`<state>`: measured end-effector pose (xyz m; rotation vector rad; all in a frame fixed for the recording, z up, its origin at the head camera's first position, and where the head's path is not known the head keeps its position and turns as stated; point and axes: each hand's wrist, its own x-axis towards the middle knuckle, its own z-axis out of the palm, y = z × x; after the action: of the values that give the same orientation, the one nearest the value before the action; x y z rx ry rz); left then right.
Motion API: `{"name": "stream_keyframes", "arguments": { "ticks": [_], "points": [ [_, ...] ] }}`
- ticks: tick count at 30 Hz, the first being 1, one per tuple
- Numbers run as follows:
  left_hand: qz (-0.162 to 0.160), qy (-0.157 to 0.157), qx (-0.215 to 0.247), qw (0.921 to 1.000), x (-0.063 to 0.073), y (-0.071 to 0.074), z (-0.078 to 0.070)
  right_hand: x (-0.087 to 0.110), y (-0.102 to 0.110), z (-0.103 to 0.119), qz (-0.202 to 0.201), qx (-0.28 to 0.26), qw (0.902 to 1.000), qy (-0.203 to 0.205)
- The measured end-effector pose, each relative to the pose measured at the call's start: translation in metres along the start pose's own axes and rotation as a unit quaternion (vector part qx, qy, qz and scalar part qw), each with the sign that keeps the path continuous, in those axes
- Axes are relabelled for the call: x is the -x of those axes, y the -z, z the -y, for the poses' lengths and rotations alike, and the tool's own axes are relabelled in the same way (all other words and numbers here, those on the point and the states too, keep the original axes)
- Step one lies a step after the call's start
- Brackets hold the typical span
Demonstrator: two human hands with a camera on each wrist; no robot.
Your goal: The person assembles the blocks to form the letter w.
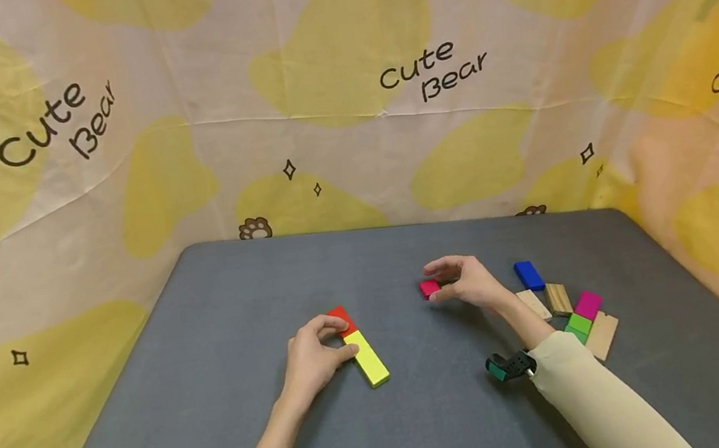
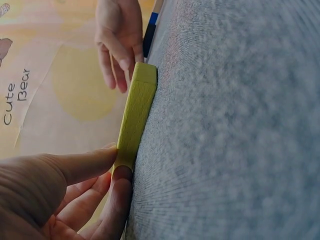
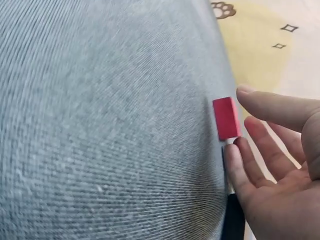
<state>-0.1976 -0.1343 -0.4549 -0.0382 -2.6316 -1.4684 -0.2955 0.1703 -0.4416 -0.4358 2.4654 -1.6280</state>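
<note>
A yellow block (image 1: 368, 360) lies on the grey table, end to end with a red block (image 1: 343, 319). My left hand (image 1: 312, 359) is over their joint, thumb on the yellow block and a fingertip on the red one. In the left wrist view, thumb and finger pinch the end of the yellow block (image 2: 136, 112); the red block is not visible there. My right hand (image 1: 466, 281) surrounds a small crimson block (image 1: 429, 288) with fingers spread. In the right wrist view, the thumb stands apart from the crimson block (image 3: 226, 119), and fingertips are close by its lower edge.
Right of the right hand lie a blue block (image 1: 528, 276), several plain wooden blocks (image 1: 558, 298), a magenta block (image 1: 588, 305) and green blocks (image 1: 579, 327). A patterned cloth (image 1: 339, 100) rises behind the table (image 1: 255, 281) and along its sides.
</note>
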Motion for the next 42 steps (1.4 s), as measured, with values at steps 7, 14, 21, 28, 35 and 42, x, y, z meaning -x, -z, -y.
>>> {"name": "stream_keyframes", "arguments": {
  "ticks": [7, 14, 21, 28, 35, 42],
  "points": [
    [0.005, 0.009, 0.006, 0.9999, 0.0, 0.0, 0.001, -0.003, -0.006, -0.01, -0.008, 0.026, 0.9991, -0.031],
    [0.003, 0.012, 0.004, 0.9999, -0.001, 0.001, 0.0, -0.008, -0.01, -0.016, 0.004, 0.001, 0.9995, -0.03],
    [0.003, 0.016, 0.007, 0.9998, -0.001, 0.001, 0.0, -0.006, -0.009, -0.014, 0.004, -0.001, 0.9994, -0.033],
    [0.004, 0.015, 0.01, 0.9998, 0.0, 0.002, 0.0, -0.006, -0.008, -0.014, 0.005, -0.006, 0.9992, -0.039],
    [0.001, 0.021, 0.012, 0.9997, 0.001, 0.001, -0.001, -0.004, -0.004, -0.012, 0.012, -0.064, 0.997, -0.041],
    [0.001, 0.023, 0.023, 0.9995, 0.001, 0.0, 0.0, -0.005, -0.004, -0.019, -0.011, -0.076, 0.9962, -0.042]
  ]
}}
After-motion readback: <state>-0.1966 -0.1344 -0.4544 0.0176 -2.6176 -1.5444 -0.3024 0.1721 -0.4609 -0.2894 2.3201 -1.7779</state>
